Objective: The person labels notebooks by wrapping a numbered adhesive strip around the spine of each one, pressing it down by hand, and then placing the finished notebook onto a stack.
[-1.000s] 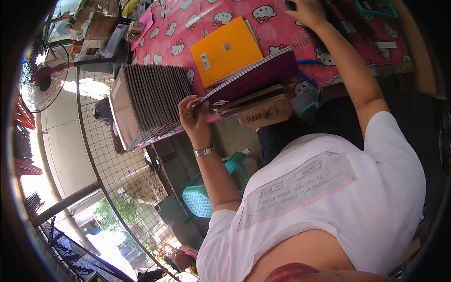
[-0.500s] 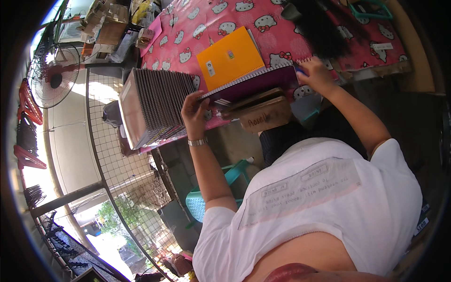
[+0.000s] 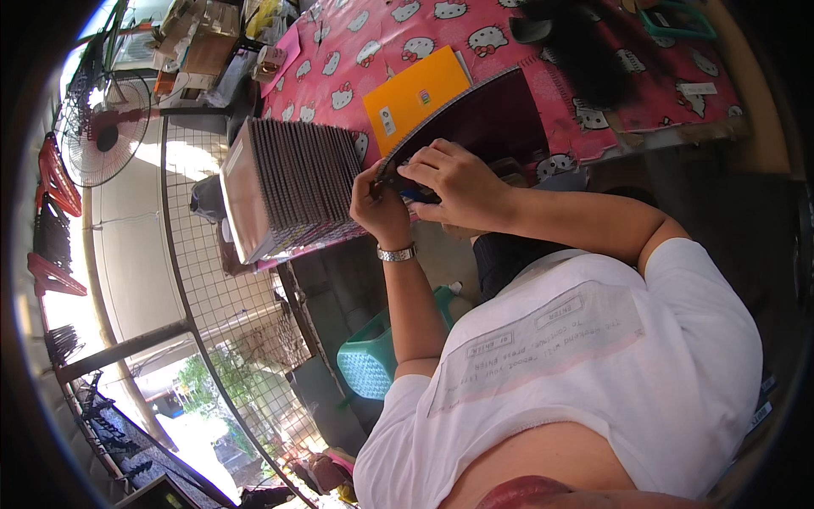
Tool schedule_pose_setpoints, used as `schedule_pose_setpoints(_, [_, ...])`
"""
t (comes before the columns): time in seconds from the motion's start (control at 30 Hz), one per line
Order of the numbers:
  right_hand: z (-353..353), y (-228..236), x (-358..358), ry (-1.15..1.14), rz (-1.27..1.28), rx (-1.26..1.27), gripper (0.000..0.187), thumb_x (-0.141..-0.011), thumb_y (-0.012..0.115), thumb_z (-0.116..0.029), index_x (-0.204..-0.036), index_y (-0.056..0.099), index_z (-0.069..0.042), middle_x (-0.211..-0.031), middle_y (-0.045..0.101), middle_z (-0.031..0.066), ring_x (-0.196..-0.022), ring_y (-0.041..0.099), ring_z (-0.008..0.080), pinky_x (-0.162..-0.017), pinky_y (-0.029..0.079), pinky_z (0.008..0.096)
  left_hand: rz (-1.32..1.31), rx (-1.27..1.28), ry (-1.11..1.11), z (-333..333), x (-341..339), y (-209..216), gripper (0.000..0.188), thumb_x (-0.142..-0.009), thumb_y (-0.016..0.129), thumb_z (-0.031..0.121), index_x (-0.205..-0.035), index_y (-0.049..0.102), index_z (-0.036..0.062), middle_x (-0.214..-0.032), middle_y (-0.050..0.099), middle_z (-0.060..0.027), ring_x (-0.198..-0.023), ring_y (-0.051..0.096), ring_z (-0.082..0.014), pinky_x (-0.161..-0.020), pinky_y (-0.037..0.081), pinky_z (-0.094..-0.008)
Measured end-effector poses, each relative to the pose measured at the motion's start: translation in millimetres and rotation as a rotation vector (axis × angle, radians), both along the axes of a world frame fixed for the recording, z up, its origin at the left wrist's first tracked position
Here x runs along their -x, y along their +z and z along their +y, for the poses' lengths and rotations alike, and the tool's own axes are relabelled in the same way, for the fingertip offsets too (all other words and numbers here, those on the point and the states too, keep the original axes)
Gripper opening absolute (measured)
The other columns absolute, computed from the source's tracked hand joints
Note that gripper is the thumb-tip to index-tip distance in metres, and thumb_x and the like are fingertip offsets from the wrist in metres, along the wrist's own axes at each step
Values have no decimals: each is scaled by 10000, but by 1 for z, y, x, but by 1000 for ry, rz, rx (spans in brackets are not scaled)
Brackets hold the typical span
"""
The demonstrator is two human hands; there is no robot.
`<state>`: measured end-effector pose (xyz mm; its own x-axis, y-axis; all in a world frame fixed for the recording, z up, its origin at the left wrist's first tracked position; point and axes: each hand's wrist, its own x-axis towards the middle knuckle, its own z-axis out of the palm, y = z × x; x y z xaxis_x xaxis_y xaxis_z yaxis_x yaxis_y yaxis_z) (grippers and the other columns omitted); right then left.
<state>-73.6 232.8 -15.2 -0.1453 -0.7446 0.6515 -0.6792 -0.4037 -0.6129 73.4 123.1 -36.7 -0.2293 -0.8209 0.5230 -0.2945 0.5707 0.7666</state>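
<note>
A dark purple spiral-bound notebook (image 3: pixel 500 110) is held up at a tilt over the table's near edge, its wire binding along the upper edge. My left hand (image 3: pixel 379 204) is closed round the left end of that binding. Right beside it, my right hand (image 3: pixel 465 188) is closed on a blue-handled tool (image 3: pixel 417 196), mostly hidden under the fingers; its dark tip seems to meet the end of the wire. An orange spiral notebook (image 3: pixel 415 89) lies flat just beyond. To the left stands a tall stack of spiral-bound notebooks (image 3: pixel 301 170).
A pink patterned cloth (image 3: pixel 339 68) covers the table. Black wire combs or bristly strands (image 3: pixel 585 68) lie at the far right, near a teal-framed tray (image 3: pixel 678 21). A teal plastic stool (image 3: pixel 369 365) stands below the table. At the left are a fan (image 3: pixel 106 136) and cardboard boxes (image 3: pixel 208 47).
My right hand has moved left with the blue-handled tool, from the binding's right end to its left end beside my left hand. The purple notebook now slants more, its right side raised.
</note>
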Motion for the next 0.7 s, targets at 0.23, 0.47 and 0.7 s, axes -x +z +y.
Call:
schedule_pose_setpoints(0.23, [4,3,-1,444,-948,-525,302,-844,700,-180,-1070,623,5,-947,629,123,-864,629,240,-783,535,388,-76,91,44,10,3,0,157,-792,699,-113,-915,683,-17,-859,710,-62,-765,665,-107,-640,535,-229])
schedule_pose_setpoints(0.47, [35,9,52,293,-313,-344,376,-796,731,-244,-1103,655,-40,-963,650,147,-871,658,264,-812,530,371,167,122,58,-21,-47,71,141,-804,679,-43,-936,694,5,-991,680,-144,-885,671,-205,-648,620,-297])
schedule_pose_setpoints(0.7, [39,-106,155,-229,193,-463,373,-757,736,-207,-1074,636,-37,-1042,631,156,-1012,610,350,-913,489,440,-665,1288,991,-25,-213,328,162,-805,614,59,-934,681,-13,-948,677,-171,-881,654,-338,-795,533,-442])
